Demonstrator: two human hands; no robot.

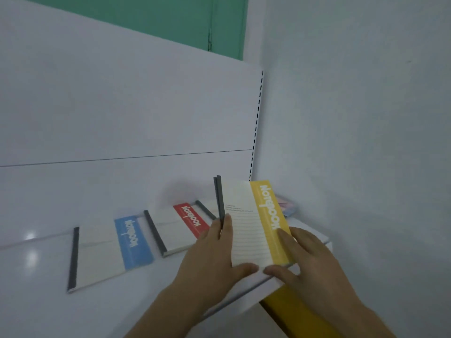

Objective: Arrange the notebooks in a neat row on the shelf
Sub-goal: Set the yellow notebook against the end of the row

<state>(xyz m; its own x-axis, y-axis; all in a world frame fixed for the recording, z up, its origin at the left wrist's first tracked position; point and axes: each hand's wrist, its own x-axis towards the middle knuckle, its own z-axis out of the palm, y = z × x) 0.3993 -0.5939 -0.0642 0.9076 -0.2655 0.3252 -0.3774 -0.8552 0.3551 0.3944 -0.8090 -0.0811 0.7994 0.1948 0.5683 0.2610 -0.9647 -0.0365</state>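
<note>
Two notebooks lie flat on the white shelf: a blue-banded notebook at the left and a red-banded notebook to its right. A yellow-banded notebook is held tilted above the shelf's right end, with what looks like a second dark spine behind it. My left hand grips its dark spine edge, thumb under the lower corner. My right hand holds the yellow side, fingers over the cover.
A pastel-coloured item lies at the shelf's far right corner behind the yellow notebook. The white back panel has a slotted upright by the right wall. A yellow surface shows below the shelf edge. A green door is above.
</note>
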